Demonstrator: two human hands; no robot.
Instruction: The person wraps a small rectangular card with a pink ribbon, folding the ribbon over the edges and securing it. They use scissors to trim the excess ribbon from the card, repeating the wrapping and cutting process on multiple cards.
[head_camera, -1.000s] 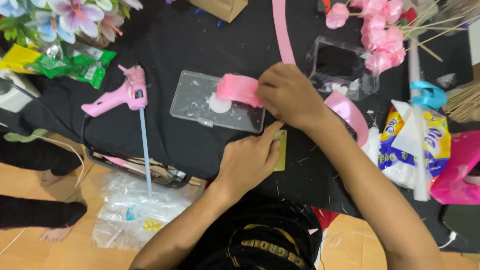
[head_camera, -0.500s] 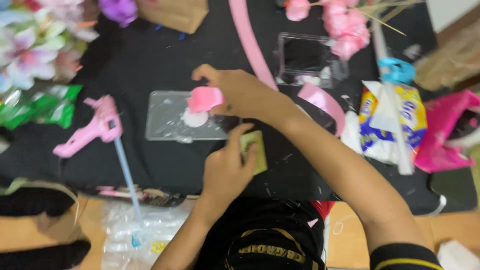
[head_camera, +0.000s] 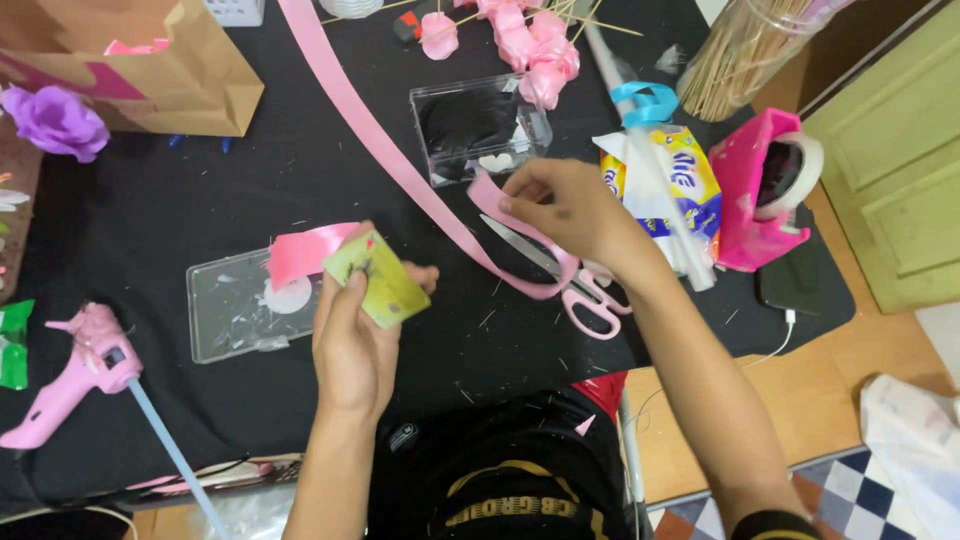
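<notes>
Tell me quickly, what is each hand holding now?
Left hand: closed on a yellow-green card and a pink ribbon piece.
Right hand: pinching the long pink ribbon.

The left hand holds a yellow-green card with a pink ribbon piece over a clear lid. The right hand pinches a long pink ribbon just above pink scissors. A pink glue gun lies on the black cloth, well apart to the left.
</notes>
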